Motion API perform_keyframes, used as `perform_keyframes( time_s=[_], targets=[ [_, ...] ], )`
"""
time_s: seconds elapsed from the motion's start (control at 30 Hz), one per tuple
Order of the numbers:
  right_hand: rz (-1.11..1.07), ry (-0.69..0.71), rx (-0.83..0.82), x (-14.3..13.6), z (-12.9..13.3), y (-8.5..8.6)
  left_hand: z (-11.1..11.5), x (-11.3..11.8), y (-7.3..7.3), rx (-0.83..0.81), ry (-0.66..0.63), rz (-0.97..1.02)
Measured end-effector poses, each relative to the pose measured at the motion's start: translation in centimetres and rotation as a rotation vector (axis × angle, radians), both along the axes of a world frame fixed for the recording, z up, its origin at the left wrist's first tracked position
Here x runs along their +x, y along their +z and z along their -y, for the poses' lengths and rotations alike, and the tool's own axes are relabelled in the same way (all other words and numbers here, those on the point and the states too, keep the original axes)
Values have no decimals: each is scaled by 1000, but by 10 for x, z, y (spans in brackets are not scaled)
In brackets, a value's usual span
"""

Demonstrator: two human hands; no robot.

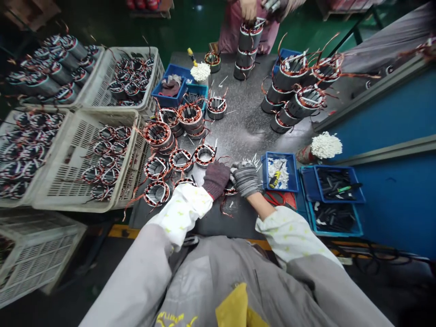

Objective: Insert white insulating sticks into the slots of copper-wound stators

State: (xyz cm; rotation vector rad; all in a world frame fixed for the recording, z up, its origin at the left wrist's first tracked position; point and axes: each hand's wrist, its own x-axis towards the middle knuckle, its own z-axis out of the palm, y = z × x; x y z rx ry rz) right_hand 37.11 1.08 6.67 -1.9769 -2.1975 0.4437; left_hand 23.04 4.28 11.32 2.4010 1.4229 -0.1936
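Note:
A motor stator [230,189] with copper windings sits on the table in front of me, mostly covered by both hands. My left hand [217,176], in a dark brown knit glove, is closed on its left side. From the right, my right hand [245,178], in a grey striped glove, curls over its other side; the fingertips of both hands meet near its top rim. Thin white sticks [252,161] fan out on the table just beyond my right hand. Several more stators, among them one ring [205,155], stand to the left of my hands.
White crates [78,181] of stators line the left. At right are a blue bin [295,175] of white pieces, trays of black sleeves [335,217], red scissors [275,198] and a white stick bundle [326,145]. Stators are stacked [288,97] behind. Across the table, a co-worker's hand [248,9] touches another stack.

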Motion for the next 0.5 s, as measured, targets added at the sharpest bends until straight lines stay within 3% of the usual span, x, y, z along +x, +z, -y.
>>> perform_keyframes(
  time_s=[0.07,0.2,0.3,0.4,0.5],
  targets=[
    [12,10,11,6,1,-6,1,-1,-5,-5,15,-2],
    [-36,-127,89,15,17,-21,-10,-13,-9,-84,78,95],
    [-51,-132,119,14,25,-25,-33,-25,-8,-157,280,409],
    [-7,-93,117,9,21,-16,-50,-44,-9,-188,523,811],
    [92,-24,13,0,3,6,-44,-63,-18,-272,570,836]
  ],
)
